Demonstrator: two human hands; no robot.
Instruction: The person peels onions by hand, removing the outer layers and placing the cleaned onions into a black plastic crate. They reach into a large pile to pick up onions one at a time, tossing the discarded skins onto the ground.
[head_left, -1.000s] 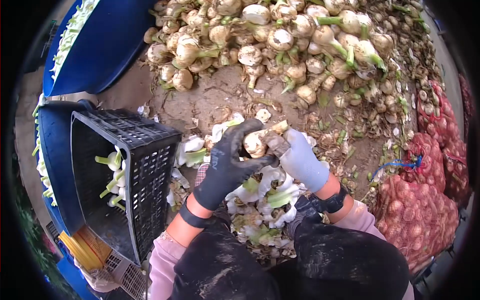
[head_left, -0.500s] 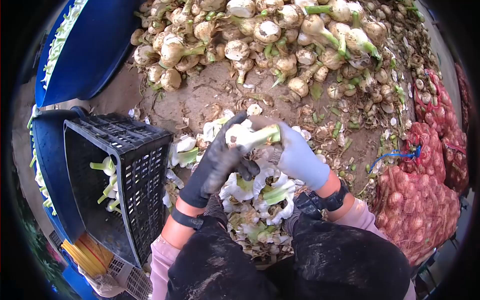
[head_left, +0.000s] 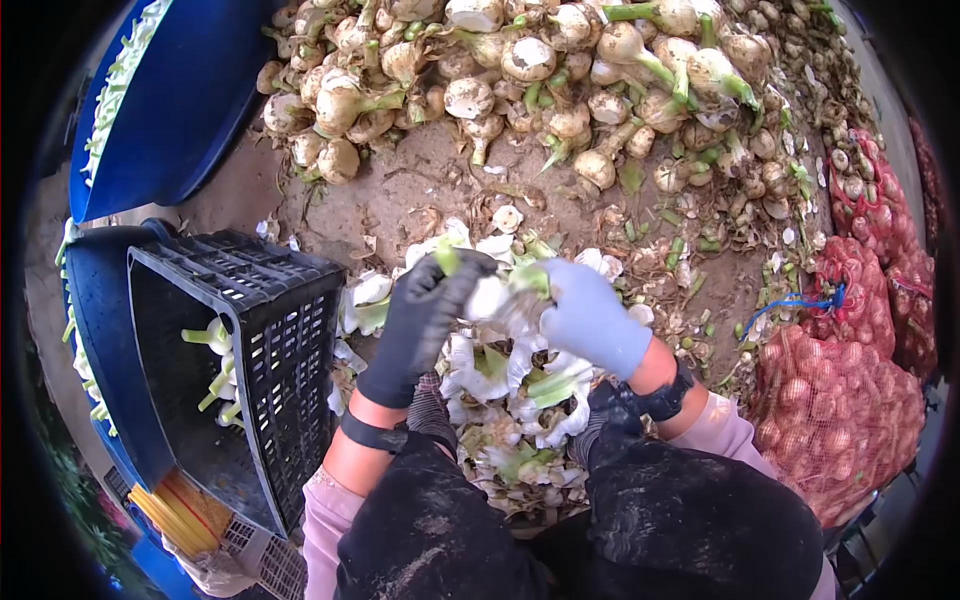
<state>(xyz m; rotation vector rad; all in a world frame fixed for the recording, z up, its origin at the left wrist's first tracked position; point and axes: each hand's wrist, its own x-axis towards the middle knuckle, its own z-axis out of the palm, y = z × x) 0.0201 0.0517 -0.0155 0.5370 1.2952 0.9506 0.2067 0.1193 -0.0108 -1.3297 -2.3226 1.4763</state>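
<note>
My left hand, in a black glove, is closed around a garlic bulb, whose green stem sticks up past the fingers. The bulb looks white and is blurred by motion. Opposite it, my right hand in a pale blue glove pinches a strip of garlic skin with a green end, which appears to be coming off the bulb. Its fingertips are partly hidden. Peeled garlic skins lie heaped on the ground below, between my feet.
Unpeeled garlic bulbs are piled ahead. A black plastic crate lies on its side at left with several peeled bulbs inside. Blue tubs stand beyond it. Red mesh sacks of bulbs stand at right.
The garlic bulb has turned from stem pointing right to stem upward by my left hand. The right hand has shifted slightly down and now grips skin at the bulb's right side.
</note>
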